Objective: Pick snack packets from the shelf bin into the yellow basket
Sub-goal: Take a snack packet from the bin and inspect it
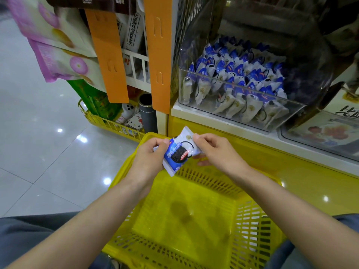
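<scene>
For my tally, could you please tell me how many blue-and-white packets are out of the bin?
1. The packet is over the basket, pinched by the left hand at its left and the right hand at its right. The basket floor shows none, though arms hide part.

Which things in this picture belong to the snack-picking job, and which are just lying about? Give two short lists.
Belong to the job: snack packet, pinched by the left hand and right hand; yellow basket; clear shelf bin; blue-and-white packets in it.

Just lying about: pink hanging bags; orange strips; Hello Kitty item; grey tube; green bag.
</scene>
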Tool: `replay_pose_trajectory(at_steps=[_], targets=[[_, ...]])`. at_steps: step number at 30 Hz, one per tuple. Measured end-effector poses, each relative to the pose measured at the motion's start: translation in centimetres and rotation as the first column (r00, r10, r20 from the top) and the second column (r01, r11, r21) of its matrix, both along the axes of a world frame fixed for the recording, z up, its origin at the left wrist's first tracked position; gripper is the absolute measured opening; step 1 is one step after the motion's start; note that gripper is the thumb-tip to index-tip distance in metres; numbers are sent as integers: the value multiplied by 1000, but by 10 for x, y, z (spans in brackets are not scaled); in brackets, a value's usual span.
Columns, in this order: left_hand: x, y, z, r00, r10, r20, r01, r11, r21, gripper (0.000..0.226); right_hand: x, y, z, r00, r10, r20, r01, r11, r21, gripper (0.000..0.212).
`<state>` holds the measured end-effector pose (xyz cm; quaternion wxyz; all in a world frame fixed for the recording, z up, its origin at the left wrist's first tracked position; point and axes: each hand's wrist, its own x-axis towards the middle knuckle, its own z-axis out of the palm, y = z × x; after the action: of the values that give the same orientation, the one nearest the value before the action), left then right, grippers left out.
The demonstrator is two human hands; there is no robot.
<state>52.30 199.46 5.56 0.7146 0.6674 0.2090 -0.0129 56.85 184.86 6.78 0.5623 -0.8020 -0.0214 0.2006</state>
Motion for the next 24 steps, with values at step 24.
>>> replay_pose_trajectory(at_steps=[24], targets=[[5, -8, 4, 997, 5, 81, -8, 999, 34, 19, -13, 1, -1, 986, 114, 120, -104, 991, -83, 44]])
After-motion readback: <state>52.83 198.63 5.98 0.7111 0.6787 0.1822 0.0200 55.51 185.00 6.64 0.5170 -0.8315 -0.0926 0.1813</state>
